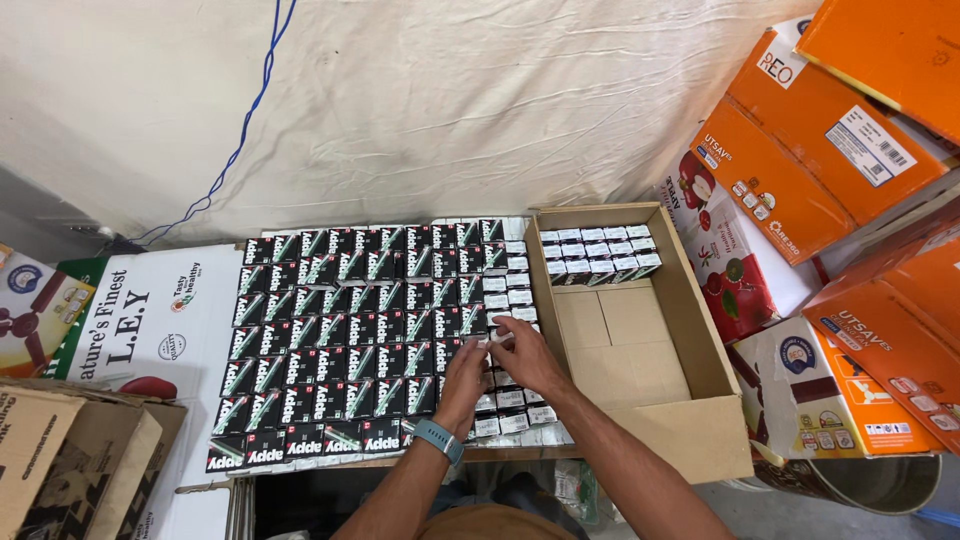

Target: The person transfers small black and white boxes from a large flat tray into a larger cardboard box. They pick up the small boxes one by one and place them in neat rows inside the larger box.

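Two hands meet over the right part of a grid of small black packs [340, 340]. The left hand [466, 383], with a blue wristwatch [438, 437], and the right hand [527, 357] both pinch one small white pack [497, 341] with closed fingers, just above the grid's white-sided columns [512, 300].

The black packs lie flat in about eight rows of eight to ten columns; the exact count cannot be told. Beside them, two or three columns of packs show white sides. The open carton [700, 390] to the right holds roughly three rows of five packs [600, 252] at its far end; most of its floor is bare.

The grid reaches the tabletop's near edge [330, 462]. Orange boxes [830, 130] crowd the right side, and brown cartons [60, 450] stand at the left.
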